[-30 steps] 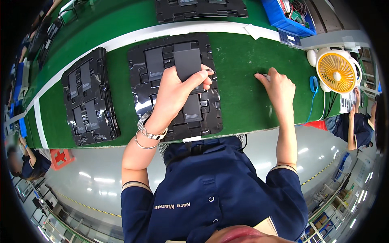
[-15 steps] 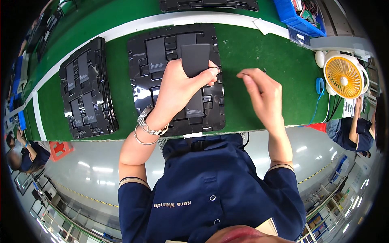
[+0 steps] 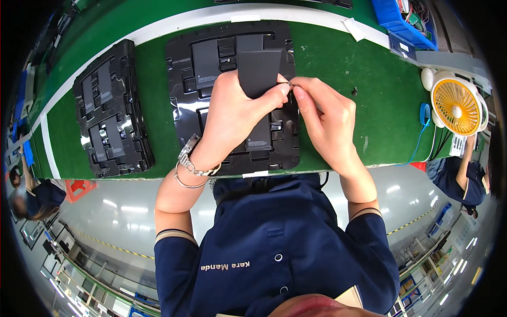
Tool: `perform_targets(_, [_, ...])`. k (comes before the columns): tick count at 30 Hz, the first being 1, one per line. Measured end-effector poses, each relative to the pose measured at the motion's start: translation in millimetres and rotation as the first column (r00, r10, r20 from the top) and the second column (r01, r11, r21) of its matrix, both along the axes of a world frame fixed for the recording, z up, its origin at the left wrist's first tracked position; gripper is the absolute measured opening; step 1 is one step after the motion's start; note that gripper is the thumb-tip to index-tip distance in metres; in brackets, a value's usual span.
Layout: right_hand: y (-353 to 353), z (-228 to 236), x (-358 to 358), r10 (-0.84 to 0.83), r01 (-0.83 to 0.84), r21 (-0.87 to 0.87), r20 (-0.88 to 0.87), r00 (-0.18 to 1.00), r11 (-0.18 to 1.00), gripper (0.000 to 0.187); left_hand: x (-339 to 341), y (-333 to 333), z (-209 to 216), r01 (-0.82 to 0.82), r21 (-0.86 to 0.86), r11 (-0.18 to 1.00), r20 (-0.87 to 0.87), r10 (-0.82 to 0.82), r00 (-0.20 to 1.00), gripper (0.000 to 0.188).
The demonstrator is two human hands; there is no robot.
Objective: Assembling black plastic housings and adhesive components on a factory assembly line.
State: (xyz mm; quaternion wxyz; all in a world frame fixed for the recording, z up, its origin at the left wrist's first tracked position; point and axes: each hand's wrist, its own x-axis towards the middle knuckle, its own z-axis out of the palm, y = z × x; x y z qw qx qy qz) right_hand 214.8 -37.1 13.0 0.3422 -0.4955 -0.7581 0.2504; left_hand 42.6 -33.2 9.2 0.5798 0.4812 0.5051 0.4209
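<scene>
My left hand is closed round the lower part of a flat black battery, thumb across its face, holding it raised above a black plastic tray. My right hand is closed in a pinch beside the left thumb tip, at a small connector tab by the battery's right edge. The fingertips partly hide that tab. Other flat black batteries, such as one at the upper left and one below my left hand, lie in the tray's recesses.
Left of the tray, a stack of black trays holds several batteries. At the right stand a white and orange fan and a blue strap. A blue bin sits at the far right. A small dark bit lies on the green mat.
My right hand has moved left to meet my left hand and now pinches at the battery's edge. The left hand still holds the battery. The view has shifted slightly.
</scene>
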Motion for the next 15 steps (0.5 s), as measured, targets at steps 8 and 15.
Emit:
perform_targets(8, [0.3, -2.2, -2.2, -0.002, 0.001, -0.015, -0.025, 1.0, 1.0, 0.009, 0.3, 0.2, -1.2, -0.006, 0.002, 1.0, -0.012, 0.006, 1.0, 0.013])
perform_targets(15, [0.7, -4.4, -4.0, -0.02, 0.02, 0.04, 0.007, 1.0, 0.999, 0.009, 1.6, 0.7, -2.1, -0.005, -0.008, 1.0, -0.008, 0.005, 1.0, 0.012])
